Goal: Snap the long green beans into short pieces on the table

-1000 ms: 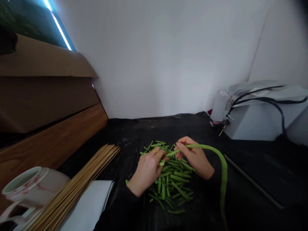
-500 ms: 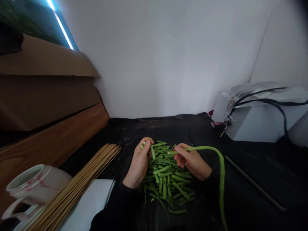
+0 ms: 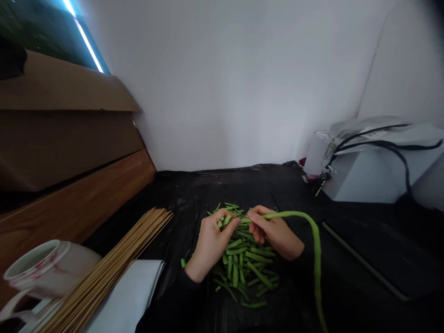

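A long green bean (image 3: 316, 249) arcs out of my right hand (image 3: 274, 231) and droops toward the bottom edge. My right fingers are closed around it close to its tip. My left hand (image 3: 213, 240) pinches that same tip between thumb and forefinger, and several short bean pieces (image 3: 225, 221) are tucked in its curled fingers. Beneath both hands lies a heap of cut green bean pieces (image 3: 239, 266) on the black plastic covering (image 3: 194, 187). One small piece (image 3: 183, 263) shows beside my left wrist.
At the left are a bundle of thin wooden sticks (image 3: 118, 259), a folded white sheet (image 3: 128, 289) and a white mug with red marks (image 3: 65, 268). A cardboard box (image 3: 69, 143) stands behind. A white box with black cables (image 3: 371, 175) sits at the right, near a dark flat object (image 3: 381, 254).
My left hand has moved right to meet the long bean's tip at my right hand. The loose piece that hung from my left fingers no longer hangs there.
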The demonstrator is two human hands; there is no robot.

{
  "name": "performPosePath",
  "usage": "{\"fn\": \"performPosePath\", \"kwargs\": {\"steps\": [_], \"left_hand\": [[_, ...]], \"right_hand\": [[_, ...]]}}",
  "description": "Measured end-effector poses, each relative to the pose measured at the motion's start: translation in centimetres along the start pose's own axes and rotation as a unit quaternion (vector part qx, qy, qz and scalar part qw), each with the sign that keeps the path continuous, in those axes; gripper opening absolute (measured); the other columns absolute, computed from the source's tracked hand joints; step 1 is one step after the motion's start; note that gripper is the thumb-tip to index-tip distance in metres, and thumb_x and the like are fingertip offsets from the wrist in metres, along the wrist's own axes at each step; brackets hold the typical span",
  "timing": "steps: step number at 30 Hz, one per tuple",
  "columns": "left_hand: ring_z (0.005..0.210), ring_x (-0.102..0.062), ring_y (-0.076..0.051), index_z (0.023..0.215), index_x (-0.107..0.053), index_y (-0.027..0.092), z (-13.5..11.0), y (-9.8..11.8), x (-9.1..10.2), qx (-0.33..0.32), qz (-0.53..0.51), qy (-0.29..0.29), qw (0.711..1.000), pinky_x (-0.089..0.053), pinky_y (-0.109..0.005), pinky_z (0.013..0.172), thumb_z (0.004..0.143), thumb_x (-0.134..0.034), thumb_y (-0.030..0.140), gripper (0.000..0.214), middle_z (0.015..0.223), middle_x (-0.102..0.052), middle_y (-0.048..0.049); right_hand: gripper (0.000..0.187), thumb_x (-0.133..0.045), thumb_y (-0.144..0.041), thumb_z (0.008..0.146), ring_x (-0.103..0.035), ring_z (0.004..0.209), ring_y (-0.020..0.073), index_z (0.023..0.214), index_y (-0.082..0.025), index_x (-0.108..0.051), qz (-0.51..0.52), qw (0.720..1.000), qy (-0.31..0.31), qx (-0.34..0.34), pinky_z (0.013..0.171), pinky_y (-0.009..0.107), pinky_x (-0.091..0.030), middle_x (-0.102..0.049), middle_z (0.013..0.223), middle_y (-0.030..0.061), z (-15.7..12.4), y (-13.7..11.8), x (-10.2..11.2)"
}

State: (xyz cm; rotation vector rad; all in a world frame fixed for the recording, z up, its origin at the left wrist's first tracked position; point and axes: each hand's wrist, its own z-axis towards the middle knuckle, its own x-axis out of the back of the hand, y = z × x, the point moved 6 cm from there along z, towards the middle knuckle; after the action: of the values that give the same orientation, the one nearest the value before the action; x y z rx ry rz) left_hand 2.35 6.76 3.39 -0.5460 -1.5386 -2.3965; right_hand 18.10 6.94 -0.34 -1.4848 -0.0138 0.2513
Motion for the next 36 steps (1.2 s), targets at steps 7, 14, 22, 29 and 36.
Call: {"fn": "performPosePath", "kwargs": {"steps": [7,14,22,29,36], "left_hand": [[0.046,-0.03,-0.007,0.061,-0.054,0.015,0.5,-1.0,1.0,0.087,-0.127,-0.001,0.988,-0.023,-0.02,0.045,0.078,-0.067,0.042,0.035,0.05,-0.036,0.0069],[0.041,-0.02,-0.003,0.068,-0.055,0.013,0.0,-0.9,-0.2,0.158,-0.37,-0.106,0.909,-0.012,-0.018,0.04,0.08,-0.069,0.042,0.034,0.05,-0.033,0.0082],[0.041,-0.019,-0.002,0.07,-0.057,0.013,-0.3,-1.0,-1.0,0.188,-0.353,-0.159,0.903,-0.01,-0.017,0.039,0.079,-0.067,0.049,0.039,0.051,-0.035,0.0079],[0.044,-0.03,-0.005,0.07,-0.063,0.012,-1.1,-1.5,-1.7,0.148,-0.212,-0.244,0.934,-0.02,-0.019,0.043,0.076,-0.07,0.047,0.036,0.05,-0.043,0.0057],[0.056,-0.044,-0.009,0.074,-0.068,0.011,-1.0,0.1,-1.5,0.088,-0.184,-0.253,0.946,-0.033,-0.02,0.053,0.074,-0.075,0.037,0.026,0.062,-0.055,0.0012]], "right_hand": [[0.031,-0.077,-0.039,0.069,-0.049,0.048,0.0083,0.086,-0.017,-0.062,0.109,0.992,0.064,0.016,0.043,0.021,-0.036,-0.06,0.064,-0.0024,0.5,-1.4,1.9],[0.026,-0.07,-0.041,0.078,-0.05,0.048,0.0075,0.086,-0.018,-0.06,0.125,0.992,0.016,0.003,0.044,0.02,-0.035,-0.06,0.065,-0.0027,0.2,-1.4,1.6],[0.025,-0.067,-0.041,0.082,-0.049,0.044,0.0068,0.086,-0.018,-0.058,0.116,0.992,-0.047,0.009,0.041,0.019,-0.034,-0.059,0.061,-0.0036,-0.1,-1.6,0.3],[0.021,-0.064,-0.039,0.086,-0.05,0.045,0.0067,0.087,-0.018,-0.057,0.086,0.994,-0.065,0.024,0.043,0.018,-0.036,-0.058,0.058,-0.0048,-0.3,-1.5,-0.2],[0.02,-0.064,-0.036,0.087,-0.05,0.044,0.0061,0.086,-0.018,-0.057,0.096,0.993,-0.065,0.029,0.042,0.018,-0.035,-0.059,0.058,-0.0047,-0.3,-1.7,-0.2]]}}
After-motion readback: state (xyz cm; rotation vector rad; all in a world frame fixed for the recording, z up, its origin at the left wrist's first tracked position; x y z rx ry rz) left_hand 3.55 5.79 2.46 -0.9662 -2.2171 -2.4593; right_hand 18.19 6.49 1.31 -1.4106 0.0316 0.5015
